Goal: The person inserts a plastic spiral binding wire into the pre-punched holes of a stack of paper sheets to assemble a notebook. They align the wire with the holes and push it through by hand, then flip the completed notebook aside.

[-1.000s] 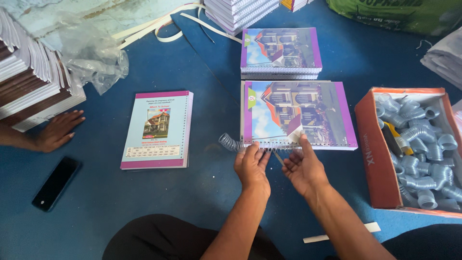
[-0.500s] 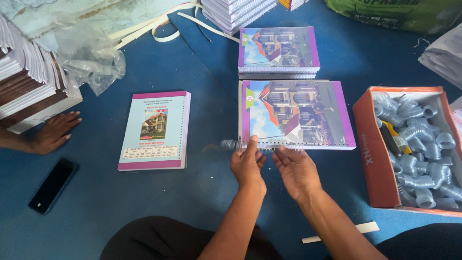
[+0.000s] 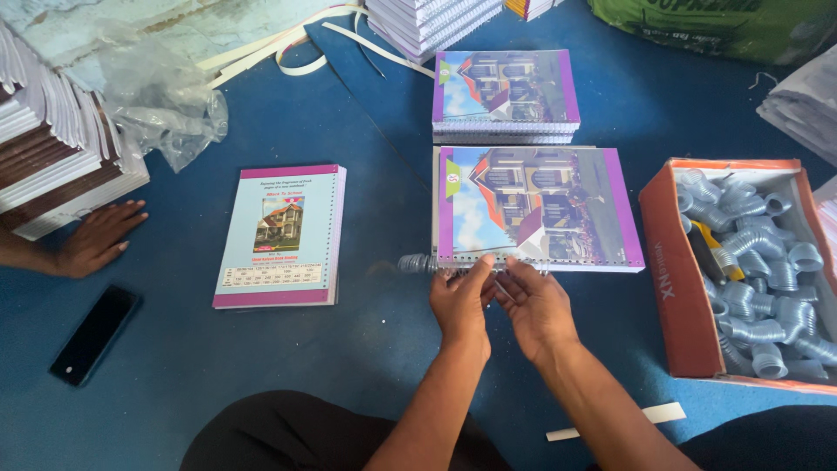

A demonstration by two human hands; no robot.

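Books lying flat with picture covers: 3 (image 3: 540,208) (image 3: 506,87) (image 3: 279,234) | phones lying: 1 (image 3: 94,333) | boxes of coils sitting: 1 (image 3: 676,288) | hands showing: 3 (image 3: 460,301) (image 3: 539,305) (image 3: 98,237) | plastic bags lying: 1 (image 3: 161,100)

Blue floor mat (image 3: 349,157), soft daylight, white sheeting (image 3: 113,26) top left

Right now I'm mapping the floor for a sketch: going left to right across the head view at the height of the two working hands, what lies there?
Phone → booklet → left hand → right hand → box of spirals.
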